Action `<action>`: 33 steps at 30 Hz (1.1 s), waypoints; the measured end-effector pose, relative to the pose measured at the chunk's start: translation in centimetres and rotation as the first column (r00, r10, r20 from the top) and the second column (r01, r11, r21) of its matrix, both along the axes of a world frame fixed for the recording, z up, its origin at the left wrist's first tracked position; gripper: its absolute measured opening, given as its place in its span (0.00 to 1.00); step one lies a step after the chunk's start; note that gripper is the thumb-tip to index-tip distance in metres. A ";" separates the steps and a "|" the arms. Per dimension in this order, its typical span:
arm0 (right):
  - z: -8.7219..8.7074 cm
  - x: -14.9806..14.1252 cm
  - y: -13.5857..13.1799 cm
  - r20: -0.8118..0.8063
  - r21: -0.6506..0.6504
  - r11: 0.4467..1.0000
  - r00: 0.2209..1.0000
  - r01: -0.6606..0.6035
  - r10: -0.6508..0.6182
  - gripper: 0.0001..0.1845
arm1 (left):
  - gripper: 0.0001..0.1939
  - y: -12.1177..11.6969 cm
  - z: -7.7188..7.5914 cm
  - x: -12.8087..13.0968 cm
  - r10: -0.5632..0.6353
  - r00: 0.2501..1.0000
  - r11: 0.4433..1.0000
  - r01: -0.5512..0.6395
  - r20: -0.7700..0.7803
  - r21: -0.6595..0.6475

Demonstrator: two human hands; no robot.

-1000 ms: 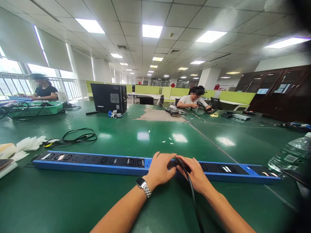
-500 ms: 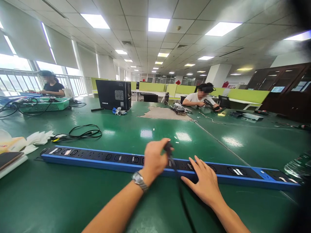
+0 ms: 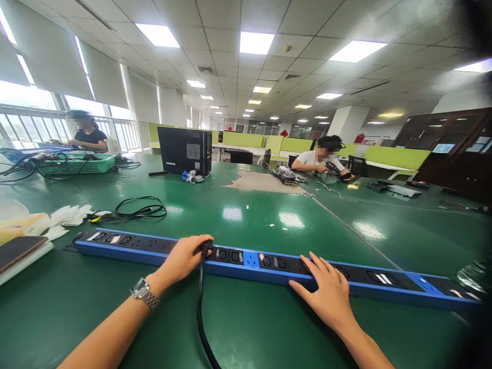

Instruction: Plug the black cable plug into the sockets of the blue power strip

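Observation:
A long blue power strip (image 3: 251, 260) with a black face and many sockets lies across the green table. My left hand (image 3: 188, 257), a watch on its wrist, is closed around a black power plug (image 3: 206, 248) at the strip's left-middle part. Whether the plug sits in a socket or only rests over it, I cannot tell. From the plug, a thick black cable (image 3: 200, 312) runs down toward me. My right hand (image 3: 326, 287) lies on the strip right of its middle, fingers spread over the top and thumb along the near side.
Behind the strip at left lies a coiled black cable (image 3: 142, 207). A phone (image 3: 21, 251) and white tissues (image 3: 71, 215) are at the left edge. Farther back stand a computer tower (image 3: 180, 150) and a green basket (image 3: 92, 163). Two people sit across the table; a clear bottle (image 3: 471, 279) is at right.
My left hand has moved left along the strip with the plug and come down onto the sockets. My right hand stays in place on the strip.

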State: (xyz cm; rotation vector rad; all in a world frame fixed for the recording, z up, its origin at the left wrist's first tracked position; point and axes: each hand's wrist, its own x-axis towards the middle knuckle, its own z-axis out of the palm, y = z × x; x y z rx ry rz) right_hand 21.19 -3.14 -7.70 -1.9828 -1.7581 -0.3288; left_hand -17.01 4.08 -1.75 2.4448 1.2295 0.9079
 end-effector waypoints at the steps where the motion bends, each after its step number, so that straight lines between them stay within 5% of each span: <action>1: 0.0 -0.1 0.0 -0.015 0.004 1.000 1.000 -0.001 0.001 0.35 | 0.16 0.1 0.1 0.1 -0.003 1.000 1.000 0.003 -0.015 -0.007; 7: 1.4 -4.0 0.1 -0.147 0.088 0.989 0.981 -0.117 0.129 0.31 | 0.19 -0.4 -0.1 -0.1 0.021 0.987 0.998 -0.012 -0.160 0.054; 12: 4.6 -14.7 2.3 -0.228 0.137 0.900 0.871 -0.413 0.435 0.27 | 0.52 -1.1 -0.7 0.1 0.169 0.956 0.984 -0.149 -0.239 0.099; 14: 5.6 -18.9 3.5 -0.209 0.121 0.850 0.824 -0.513 0.527 0.28 | 0.53 -1.2 -0.9 0.2 0.218 0.943 0.972 -0.188 -0.251 0.139; 17: 6.2 -22.0 4.9 -0.170 0.121 0.774 0.755 -0.622 0.634 0.17 | 0.49 -1.0 -1.2 0.2 0.229 0.944 0.968 -0.193 -0.239 0.162; 22: 5.0 -17.2 4.6 -0.277 0.356 0.823 0.791 -0.443 0.546 0.15 | 0.36 -0.5 -1.8 -0.2 0.200 0.954 0.973 -0.166 -0.223 0.160; 27: 4.2 -10.9 3.1 -0.305 0.239 0.855 0.801 -0.460 0.516 0.16 | 0.33 -0.5 -1.9 -0.4 0.203 0.960 0.970 -0.170 -0.191 0.175; 33: 5.3 -10.6 2.5 -0.222 0.155 0.780 0.748 -0.607 0.626 0.14 | 0.34 -1.1 -1.1 2.0 0.105 0.988 0.989 -0.091 -0.114 0.117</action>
